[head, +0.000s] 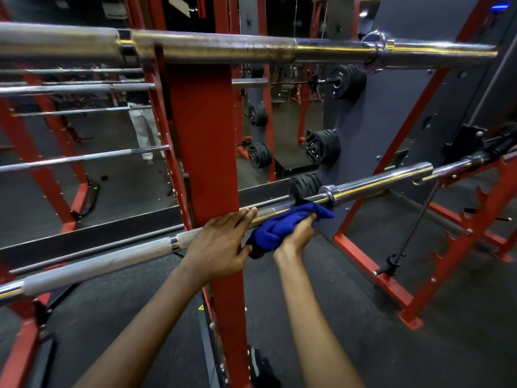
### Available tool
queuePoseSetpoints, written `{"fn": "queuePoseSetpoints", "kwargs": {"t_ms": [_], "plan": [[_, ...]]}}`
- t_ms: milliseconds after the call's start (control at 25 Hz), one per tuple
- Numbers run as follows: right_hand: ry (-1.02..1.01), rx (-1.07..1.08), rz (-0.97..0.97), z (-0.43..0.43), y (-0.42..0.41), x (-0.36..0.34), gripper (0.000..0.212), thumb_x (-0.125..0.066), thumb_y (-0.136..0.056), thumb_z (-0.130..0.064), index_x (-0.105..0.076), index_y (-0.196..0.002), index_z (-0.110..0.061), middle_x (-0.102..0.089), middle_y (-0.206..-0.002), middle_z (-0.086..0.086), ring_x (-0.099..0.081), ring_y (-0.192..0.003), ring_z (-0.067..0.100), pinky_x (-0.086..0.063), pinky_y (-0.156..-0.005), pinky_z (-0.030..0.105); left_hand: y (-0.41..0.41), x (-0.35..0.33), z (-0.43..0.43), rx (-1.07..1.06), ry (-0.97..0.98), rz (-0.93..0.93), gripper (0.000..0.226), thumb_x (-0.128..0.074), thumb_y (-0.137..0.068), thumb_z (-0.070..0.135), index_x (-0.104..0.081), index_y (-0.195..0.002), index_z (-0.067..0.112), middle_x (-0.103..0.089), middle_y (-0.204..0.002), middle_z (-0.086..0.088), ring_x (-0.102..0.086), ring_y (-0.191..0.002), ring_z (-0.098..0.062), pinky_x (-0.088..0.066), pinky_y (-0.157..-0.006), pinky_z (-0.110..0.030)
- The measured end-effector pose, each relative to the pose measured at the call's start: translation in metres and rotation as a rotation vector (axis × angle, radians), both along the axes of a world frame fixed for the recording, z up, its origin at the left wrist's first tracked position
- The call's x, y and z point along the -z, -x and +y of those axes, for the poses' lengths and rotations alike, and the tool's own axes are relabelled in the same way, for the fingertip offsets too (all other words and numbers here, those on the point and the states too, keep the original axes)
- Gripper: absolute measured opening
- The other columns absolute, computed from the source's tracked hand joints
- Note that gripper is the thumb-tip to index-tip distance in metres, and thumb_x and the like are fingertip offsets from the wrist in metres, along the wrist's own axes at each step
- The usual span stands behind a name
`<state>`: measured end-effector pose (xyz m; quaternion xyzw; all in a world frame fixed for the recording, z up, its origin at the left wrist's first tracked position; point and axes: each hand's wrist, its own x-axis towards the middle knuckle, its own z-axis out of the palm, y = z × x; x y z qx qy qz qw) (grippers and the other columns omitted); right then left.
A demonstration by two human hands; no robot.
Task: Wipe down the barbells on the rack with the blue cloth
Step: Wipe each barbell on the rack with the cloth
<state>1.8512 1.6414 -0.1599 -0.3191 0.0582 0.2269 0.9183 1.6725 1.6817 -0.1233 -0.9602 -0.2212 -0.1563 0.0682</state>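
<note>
A chrome lower barbell (pixel 372 183) runs across the red rack from lower left up to the right. My left hand (pixel 221 242) grips its shaft right in front of the rack's red upright (pixel 202 135), fingers over the top and thumb under. Just to the right, my right hand (pixel 296 236) holds the bunched blue cloth (pixel 282 226) against the bar, close to the collar. A thicker upper barbell (pixel 223 47) lies across the rack near the top of the view.
A mirror behind the rack reflects more bars and a person's legs. Black weight plates (pixel 321 147) hang on pegs on a grey panel. A red plate-tree frame (pixel 458 247) stands at the right. The floor is dark rubber.
</note>
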Motion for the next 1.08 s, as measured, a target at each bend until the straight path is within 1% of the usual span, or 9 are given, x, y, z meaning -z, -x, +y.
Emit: {"fn": "queuePoseSetpoints", "kwargs": {"t_ms": [80, 160, 280, 440, 600, 680, 800, 920, 1080], "plan": [[0.326, 0.181, -0.227, -0.004, 0.017, 0.002, 0.029, -0.049, -0.106, -0.035, -0.051, -0.124, -0.012, -0.055, -0.119, 0.005, -0.062, -0.112, 0.028, -0.051, -0.104, 0.049, 0.001, -0.004, -0.001, 0.011, 0.01, 0.016, 0.084, -0.052, -0.085, 0.041, -0.022, -0.161, 0.023, -0.041, -0.16, -0.006, -0.043, -0.144, -0.024, -0.034, -0.117, -0.039], [0.607, 0.326, -0.619, -0.007, 0.014, 0.005, 0.043, -0.057, -0.1, -0.036, -0.051, -0.136, -0.011, -0.048, -0.131, 0.007, -0.054, -0.124, 0.031, -0.048, -0.106, 0.051, 0.002, -0.007, -0.003, 0.006, 0.041, 0.043, 0.088, -0.052, -0.084, 0.036, -0.016, -0.163, 0.024, -0.033, -0.164, -0.005, -0.035, -0.148, -0.022, -0.027, -0.12, -0.037], [0.894, 0.499, -1.074, -0.017, -0.033, -0.003, 0.043, -0.059, -0.096, -0.032, -0.063, -0.133, -0.01, -0.059, -0.133, 0.011, -0.051, -0.126, 0.031, -0.037, -0.111, 0.042, 0.002, -0.008, -0.005, -0.007, 0.035, 0.051, 0.087, -0.052, -0.089, 0.037, -0.009, -0.164, 0.026, -0.027, -0.166, -0.002, -0.03, -0.151, -0.02, -0.024, -0.121, -0.036], [1.091, 0.427, -1.17, -0.025, -0.052, -0.018, 0.042, -0.052, -0.098, -0.044, -0.065, -0.128, -0.017, -0.068, -0.13, 0.001, -0.056, -0.129, 0.026, -0.04, -0.107, 0.049, -0.001, -0.003, -0.007, -0.035, -0.039, 0.037, 0.074, -0.04, -0.101, 0.049, -0.007, -0.163, 0.025, -0.03, -0.165, -0.003, -0.035, -0.148, -0.022, -0.028, -0.119, -0.04], [1.003, 0.424, -1.506, -0.034, -0.042, 0.008, 0.042, -0.047, -0.105, -0.047, -0.064, -0.129, -0.018, -0.068, -0.129, -0.001, -0.058, -0.127, 0.019, -0.039, -0.111, 0.045, -0.011, -0.003, -0.013, -0.065, -0.058, 0.052, 0.072, -0.031, -0.104, 0.053, -0.006, -0.163, 0.021, -0.031, -0.164, -0.006, -0.035, -0.147, -0.024, -0.029, -0.119, -0.042], [1.011, 0.46, -1.476, -0.034, -0.062, 0.002, 0.039, -0.046, -0.106, -0.043, -0.067, -0.124, -0.016, -0.071, -0.122, 0.001, -0.062, -0.121, 0.023, -0.041, -0.11, 0.045, -0.02, -0.006, -0.012, -0.054, -0.06, 0.058, 0.071, -0.03, -0.105, 0.053, -0.01, -0.162, 0.017, -0.032, -0.163, -0.007, -0.035, -0.146, -0.023, -0.028, -0.12, -0.041], [0.998, 0.48, -1.266, -0.024, -0.055, -0.007, 0.036, -0.048, -0.104, -0.038, -0.068, -0.122, -0.015, -0.072, -0.119, 0.001, -0.063, -0.12, 0.024, -0.041, -0.11, 0.047, -0.032, -0.007, -0.014, -0.08, -0.068, 0.067, 0.067, -0.032, -0.106, 0.048, -0.016, -0.161, 0.013, -0.037, -0.16, -0.006, -0.04, -0.141, -0.022, -0.03, -0.116, -0.039], [0.939, 0.454, -1.377, -0.029, -0.043, 0.008, 0.042, -0.048, -0.102, -0.038, -0.062, -0.134, -0.014, -0.066, -0.134, 0.002, -0.053, -0.136, 0.022, -0.035, -0.118, 0.048, -0.035, -0.001, -0.016, -0.125, -0.119, 0.048, 0.07, -0.039, -0.1, 0.031, -0.012, -0.163, 0.014, -0.045, -0.155, -0.008, -0.052, -0.128, -0.024, -0.039, -0.106, -0.039], [0.942, 0.455, -1.204, -0.031, -0.055, -0.003, 0.037, -0.045, -0.102, -0.034, -0.063, -0.129, -0.017, -0.067, -0.128, -0.001, -0.058, -0.127, 0.023, -0.045, -0.105, 0.046, -0.033, 0.002, -0.015, -0.118, -0.123, 0.032, 0.079, -0.043, -0.094, 0.027, -0.007, -0.164, 0.017, -0.043, -0.157, -0.008, -0.055, -0.125, -0.025, -0.042, -0.103, -0.041]]}}
